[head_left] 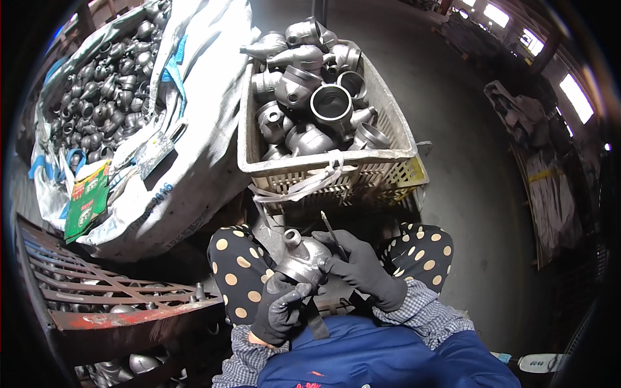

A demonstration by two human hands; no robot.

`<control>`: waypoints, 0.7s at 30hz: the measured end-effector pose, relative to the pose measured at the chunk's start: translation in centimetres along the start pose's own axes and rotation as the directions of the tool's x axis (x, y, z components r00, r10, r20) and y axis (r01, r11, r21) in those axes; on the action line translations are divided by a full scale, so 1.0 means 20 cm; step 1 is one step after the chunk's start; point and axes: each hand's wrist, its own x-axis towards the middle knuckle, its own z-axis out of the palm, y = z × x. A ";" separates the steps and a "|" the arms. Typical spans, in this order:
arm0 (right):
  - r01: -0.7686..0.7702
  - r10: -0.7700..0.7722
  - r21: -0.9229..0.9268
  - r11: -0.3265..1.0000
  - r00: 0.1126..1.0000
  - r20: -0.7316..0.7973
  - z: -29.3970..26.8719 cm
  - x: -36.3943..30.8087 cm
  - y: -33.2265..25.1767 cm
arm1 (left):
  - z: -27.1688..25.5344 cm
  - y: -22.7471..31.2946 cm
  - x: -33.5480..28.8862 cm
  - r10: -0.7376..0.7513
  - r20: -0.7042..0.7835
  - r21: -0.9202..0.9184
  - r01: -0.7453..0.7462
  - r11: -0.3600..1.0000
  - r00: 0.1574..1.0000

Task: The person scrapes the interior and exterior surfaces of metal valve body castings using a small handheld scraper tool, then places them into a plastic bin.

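Observation:
A grey metal pipe fitting [301,262], rounded with a short spout on top, is held over my lap. My left hand [279,310], in a dark grey glove, is closed around its lower side. The gloved right hand [365,268] grips a thin stick-like tool [328,224], whose tip points up and away from me. Fingers of that hand also rest against the fitting's right side. Whether the tool is a file or a marker, I cannot tell.
Just ahead stands a pale plastic crate [330,165] heaped with similar fittings [301,87]. A big white woven sack [213,129] full of smaller fittings is at the left. Below it is a rusty metal cage [129,317] with more parts. Wrapped stacks [550,200] line the far right.

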 end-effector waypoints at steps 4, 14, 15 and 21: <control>-0.003 0.011 0.174 0.985 0.999 -0.045 0.02 -0.02 0.01 | 0.01 -0.01 0.02 0.046 -0.001 -0.103 -0.046 0.994 0.999; 0.141 -0.140 -0.052 0.989 0.990 0.031 -0.02 -0.03 0.02 | -0.06 -0.02 0.02 0.019 0.031 -0.069 -0.017 0.997 0.999; 0.144 -0.143 -0.038 0.989 0.989 0.022 -0.01 -0.03 0.02 | -0.12 -0.04 0.03 -0.003 0.043 -0.049 0.005 0.999 0.999; 0.128 -0.144 -0.197 0.972 0.987 -0.068 0.04 -0.04 0.00 | -0.13 -0.07 0.00 0.075 0.019 0.108 -0.076 0.991 0.997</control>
